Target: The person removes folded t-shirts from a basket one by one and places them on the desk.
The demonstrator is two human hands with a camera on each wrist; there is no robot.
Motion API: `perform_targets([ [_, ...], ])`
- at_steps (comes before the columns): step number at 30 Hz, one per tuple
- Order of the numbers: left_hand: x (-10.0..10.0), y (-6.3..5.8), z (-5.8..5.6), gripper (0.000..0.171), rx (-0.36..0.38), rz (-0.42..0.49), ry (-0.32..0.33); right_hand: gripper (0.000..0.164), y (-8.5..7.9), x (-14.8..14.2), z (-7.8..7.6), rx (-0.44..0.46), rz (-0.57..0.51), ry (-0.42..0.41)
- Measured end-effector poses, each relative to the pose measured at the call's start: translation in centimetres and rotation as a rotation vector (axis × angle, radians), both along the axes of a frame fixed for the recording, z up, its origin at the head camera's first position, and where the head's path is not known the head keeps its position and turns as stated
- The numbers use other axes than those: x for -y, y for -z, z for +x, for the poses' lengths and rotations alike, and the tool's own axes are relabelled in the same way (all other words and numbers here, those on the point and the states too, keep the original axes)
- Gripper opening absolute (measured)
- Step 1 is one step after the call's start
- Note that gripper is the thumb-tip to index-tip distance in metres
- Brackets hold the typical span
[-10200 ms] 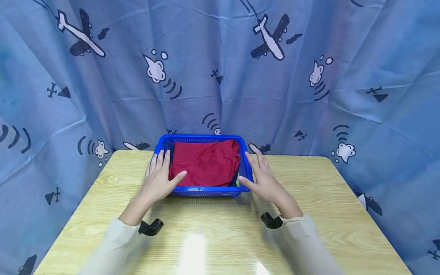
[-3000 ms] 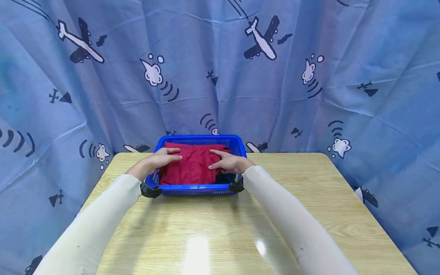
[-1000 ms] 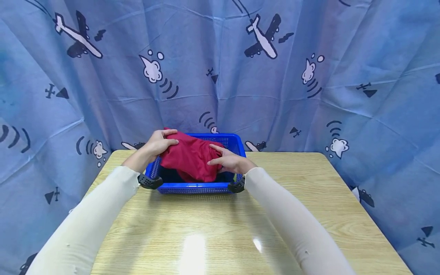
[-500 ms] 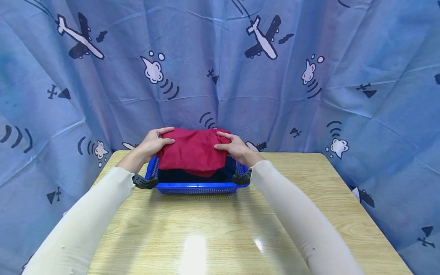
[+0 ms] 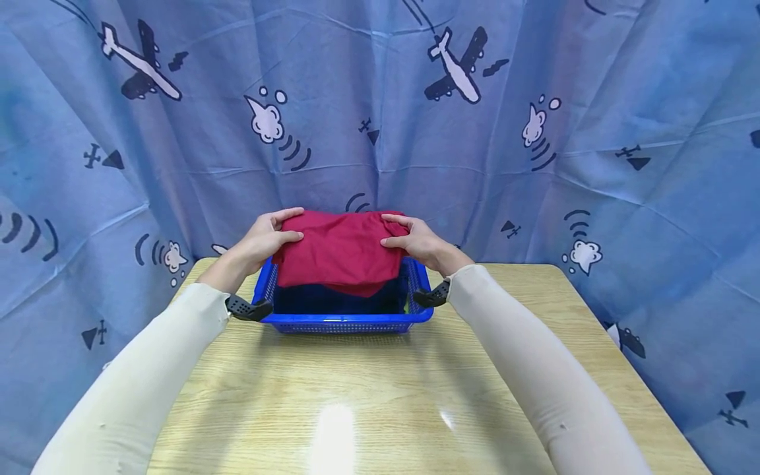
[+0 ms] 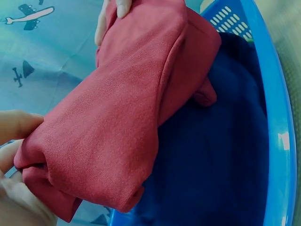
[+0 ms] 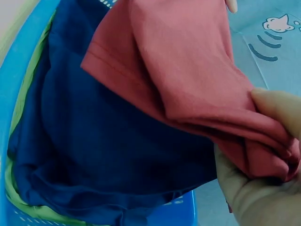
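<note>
A folded red cloth garment (image 5: 341, 251) hangs between both hands above a blue plastic basket (image 5: 338, 319). My left hand (image 5: 261, 241) pinches its left end, thumb on the near side. At the right end my right hand (image 5: 421, 243) grips it the same way. In the right wrist view the red garment (image 7: 188, 61) shows layered folds and a stitched hem, with the right hand's thumb (image 7: 277, 106) pressing on it. Beneath, dark blue fabric (image 7: 108, 136) lies in the basket, with a strip of light green fabric (image 7: 23, 103) along its edge.
The basket stands at the back of a light wood-grain table (image 5: 356, 389). Right behind the table hangs a blue curtain (image 5: 380, 119) printed with airplanes. Black wrist straps (image 5: 248, 308) with cameras sit close to the basket's side rims.
Both hands have taken hold of the red garment and lifted it out of the basket, uncovering dark blue fabric. In the last half second the hands rose slightly, and the right one moved rightward.
</note>
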State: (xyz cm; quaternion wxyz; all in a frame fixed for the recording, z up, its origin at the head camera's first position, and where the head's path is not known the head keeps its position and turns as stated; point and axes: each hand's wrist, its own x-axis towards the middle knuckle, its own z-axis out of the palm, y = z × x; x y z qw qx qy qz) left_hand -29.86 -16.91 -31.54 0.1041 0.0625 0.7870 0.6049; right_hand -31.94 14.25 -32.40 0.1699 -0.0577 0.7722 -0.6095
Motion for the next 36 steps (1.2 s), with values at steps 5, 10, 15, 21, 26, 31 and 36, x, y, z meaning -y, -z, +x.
perform_targets([
  [5, 0.0, -0.1, 0.0, 0.063, -0.009, -0.003, -0.004, 0.067, -0.2, 0.1, 0.3, -0.024, 0.082, 0.025],
  [10, -0.4, -0.2, 0.1, 0.063, -0.016, -0.005, -0.003, 0.066, -0.3, 0.0, 0.5, -0.053, 0.082, 0.043],
  [15, -0.7, -0.3, 0.1, 0.064, -0.026, 0.007, -0.003, 0.067, -0.7, -0.8, 0.5, -0.056, 0.037, 0.034],
  [21, -1.2, -0.2, 0.0, 0.064, 0.0, 0.036, 0.008, 0.067, -1.3, -2.2, 0.6, -0.046, -0.008, 0.017],
  [26, -1.9, -0.2, 0.1, 0.065, -0.006, 0.078, 0.043, 0.069, -2.0, -3.5, 0.5, -0.043, -0.022, 0.004],
  [31, -3.5, -0.2, 0.3, 0.066, -0.016, 0.128, 0.072, 0.069, -2.6, -5.5, 0.4, -0.02, -0.038, 0.014],
  [36, -5.4, -0.3, 0.2, 0.066, -0.012, 0.146, 0.085, 0.069, -3.0, -7.5, 0.4, -0.019, -0.041, 0.022],
])
